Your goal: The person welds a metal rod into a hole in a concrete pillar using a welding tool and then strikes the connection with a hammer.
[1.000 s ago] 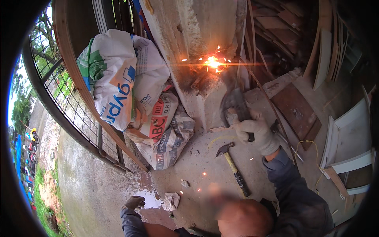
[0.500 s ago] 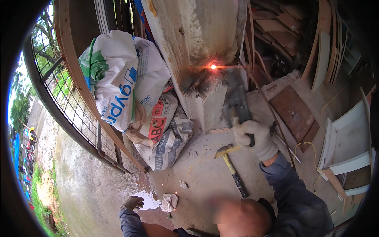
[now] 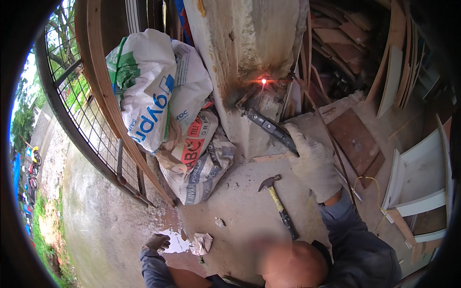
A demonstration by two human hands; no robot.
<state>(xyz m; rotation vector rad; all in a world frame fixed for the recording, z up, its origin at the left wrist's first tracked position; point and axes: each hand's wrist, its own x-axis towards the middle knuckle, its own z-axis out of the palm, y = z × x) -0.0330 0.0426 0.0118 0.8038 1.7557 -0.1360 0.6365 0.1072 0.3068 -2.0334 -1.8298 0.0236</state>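
My right hand [image 3: 314,165], in a pale knitted glove, closes around the rear end of a black electrode holder [image 3: 271,127]. The holder's front end tilts up and left, against or just in front of a notch in the concrete column [image 3: 240,48]. A red-hot spot [image 3: 263,81] glows on a thin metal bar there, above the holder; soot darkens the concrete around it. My left hand [image 3: 157,242], in a dark glove, is apart at the lower left, above wet floor, its fingers loosely bent with nothing in them. A claw hammer [image 3: 281,206] lies on the floor below my right hand.
Stuffed white sacks [image 3: 149,86] and a cement bag [image 3: 197,163] lean left of the column, beside a mesh gate [image 3: 81,115]. A crumpled pale lump [image 3: 201,244] lies by a puddle [image 3: 176,242]. Boards [image 3: 355,139] and a white box frame [image 3: 422,177] stand at the right.
The electrode holder has swung from nearly upright to slanting up-left, and my right hand has turned with it. The hot spot's glow has shrunk. My left hand has barely moved.
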